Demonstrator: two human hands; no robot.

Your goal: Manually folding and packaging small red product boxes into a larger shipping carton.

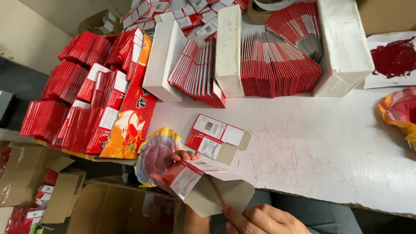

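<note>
Left hand (167, 167) fingers pinch a half-folded red-and-white carton (203, 184) just off the worktop (312, 143) edge; right hand (260, 220), cut off below, presses curled fingers on its flap. Palms hidden.

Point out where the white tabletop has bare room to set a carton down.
The widest free patch of the scuffed white tabletop lies right of the flat red-and-white carton blank, below the rows of stacked red flattened cartons and left of the crumpled orange-and-red wrapper. The back and left are crowded with stacks and white blocks.
</note>
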